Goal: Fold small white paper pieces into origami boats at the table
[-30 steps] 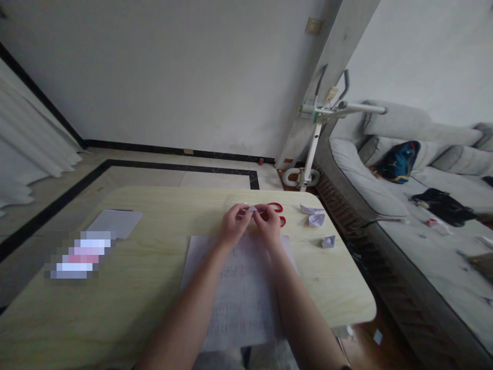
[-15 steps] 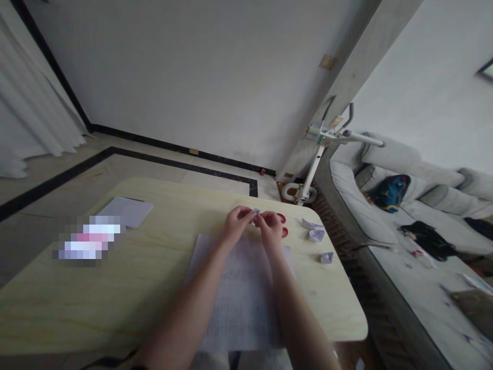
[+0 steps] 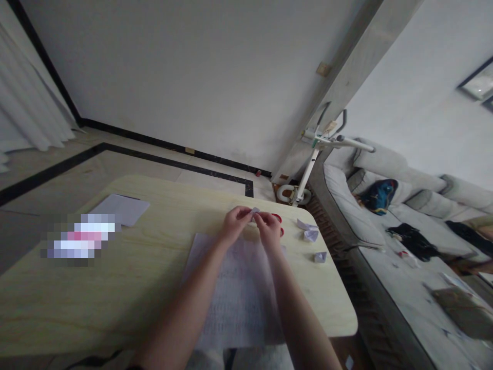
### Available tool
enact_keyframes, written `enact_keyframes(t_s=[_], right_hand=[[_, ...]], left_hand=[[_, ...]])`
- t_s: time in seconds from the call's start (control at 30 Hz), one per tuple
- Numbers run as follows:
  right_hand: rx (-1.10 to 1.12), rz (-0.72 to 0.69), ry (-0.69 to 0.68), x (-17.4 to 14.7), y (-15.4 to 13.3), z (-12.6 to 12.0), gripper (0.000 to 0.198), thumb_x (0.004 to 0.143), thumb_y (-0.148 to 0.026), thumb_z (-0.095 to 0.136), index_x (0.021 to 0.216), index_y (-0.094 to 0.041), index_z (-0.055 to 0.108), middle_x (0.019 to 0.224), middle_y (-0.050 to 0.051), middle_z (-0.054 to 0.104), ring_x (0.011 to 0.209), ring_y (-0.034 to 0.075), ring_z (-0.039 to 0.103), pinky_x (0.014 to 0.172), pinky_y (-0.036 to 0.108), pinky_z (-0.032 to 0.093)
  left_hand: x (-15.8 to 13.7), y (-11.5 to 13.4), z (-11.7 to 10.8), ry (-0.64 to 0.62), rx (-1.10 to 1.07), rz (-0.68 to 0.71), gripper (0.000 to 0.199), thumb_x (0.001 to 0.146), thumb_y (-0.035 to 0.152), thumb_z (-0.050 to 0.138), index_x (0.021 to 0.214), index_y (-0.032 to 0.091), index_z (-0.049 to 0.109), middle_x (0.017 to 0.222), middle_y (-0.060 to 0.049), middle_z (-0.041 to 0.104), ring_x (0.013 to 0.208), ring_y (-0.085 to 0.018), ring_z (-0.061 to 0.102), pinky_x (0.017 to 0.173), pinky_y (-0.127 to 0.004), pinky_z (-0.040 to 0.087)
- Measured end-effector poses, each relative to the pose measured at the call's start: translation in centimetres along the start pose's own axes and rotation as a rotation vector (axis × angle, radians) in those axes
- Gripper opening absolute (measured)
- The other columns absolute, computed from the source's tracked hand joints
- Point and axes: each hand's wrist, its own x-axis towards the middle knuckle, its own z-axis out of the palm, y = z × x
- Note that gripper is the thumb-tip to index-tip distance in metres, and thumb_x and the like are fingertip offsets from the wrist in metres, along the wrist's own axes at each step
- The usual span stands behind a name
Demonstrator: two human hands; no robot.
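Observation:
My left hand and my right hand meet over the far edge of a printed sheet of paper. Their fingertips pinch a small piece of folded paper between them; its exact shape is mostly covered by the fingers. Red scissor handles show just behind my right hand, with the blades hidden. To the right lie small folded paper pieces: two close together, one flatter and one boxier, and another piece nearer to me.
The pale wooden table has rounded corners. On its left are a white pad and a blurred-out bright object. A grey sofa stands to the right, a white exercise machine beyond the table's far right corner.
The view has turned slightly to the right, so everything shifts a little left. My fingers still pinch the small paper, which shows a bit more above the fingertips.

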Motion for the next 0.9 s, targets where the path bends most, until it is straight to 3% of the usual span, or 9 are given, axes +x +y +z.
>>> enact_keyframes(t_s=[0.2,0.3,0.37,0.53,0.67,0.77,0.9], right_hand=[[0.184,0.145,0.024,0.6,0.5,-1.1,0.024,0.068,-0.04,0.069,0.076,-0.017,0.068,0.067,0.001,0.064,0.063,0.015,0.058,0.058,0.026,0.046],[0.379,0.222,-0.047,0.4,0.2,-3.3,0.023,0.069,-0.041,0.068,0.074,-0.02,0.062,0.063,-0.003,0.057,0.057,0.012,0.052,0.056,0.025,0.045],[0.356,0.187,-0.14,0.3,-0.3,-5.8,0.023,0.072,-0.043,0.066,0.074,-0.021,0.061,0.066,-0.002,0.058,0.057,0.011,0.051,0.057,0.025,0.046],[0.061,0.118,-0.131,1.6,-2.0,-16.0,0.019,0.066,-0.034,0.075,0.073,-0.018,0.069,0.062,-0.001,0.059,0.056,0.011,0.049,0.055,0.025,0.04],[-0.669,-0.188,-0.191,2.6,-3.3,-24.0,0.019,0.076,-0.036,0.07,0.08,-0.019,0.076,0.08,0.004,0.066,0.064,0.014,0.057,0.06,0.027,0.043],[-1.006,-0.258,-0.35,2.3,-3.5,-26.8,0.02,0.085,-0.035,0.063,0.083,-0.022,0.077,0.083,0.005,0.067,0.068,0.015,0.06,0.064,0.027,0.044],[-1.208,-0.286,-0.588,1.5,-2.7,-26.7,0.02,0.09,-0.03,0.058,0.09,-0.025,0.078,0.09,0.005,0.069,0.075,0.016,0.063,0.069,0.026,0.046]], left_hand=[[0.1,-0.9,-0.2,-0.092,-0.065,-0.071,0.029,0.075,0.038,0.067,0.09,0.014,0.071,0.097,-0.01,0.072,0.086,-0.023,0.069,0.075,-0.033,0.054],[0.2,-1.5,-0.6,-0.041,-0.151,-0.112,0.031,0.074,0.038,0.067,0.095,0.015,0.068,0.098,-0.01,0.072,0.081,-0.022,0.07,0.07,-0.032,0.054],[0.2,-1.6,-0.8,-0.019,-0.18,-0.128,0.03,0.075,0.039,0.066,0.092,0.013,0.067,0.09,-0.01,0.073,0.077,-0.021,0.071,0.066,-0.03,0.053],[0.2,-1.3,-1.1,-0.037,-0.219,-0.161,0.031,0.073,0.039,0.065,0.088,0.013,0.066,0.078,-0.008,0.074,0.066,-0.02,0.07,0.06,-0.029,0.051],[0.1,-0.9,-0.9,-0.078,-0.201,-0.202,0.031,0.071,0.037,0.065,0.088,0.012,0.066,0.07,-0.006,0.073,0.06,-0.019,0.068,0.059,-0.029,0.051],[0.0,-0.7,-0.9,-0.104,-0.219,-0.225,0.03,0.069,0.036,0.066,0.087,0.012,0.065,0.068,-0.006,0.072,0.059,-0.019,0.067,0.059,-0.029,0.052],[-0.2,-0.6,-1.0,-0.134,-0.218,-0.242,0.031,0.069,0.036,0.065,0.088,0.012,0.066,0.066,-0.005,0.071,0.059,-0.018,0.067,0.06,-0.029,0.053]])
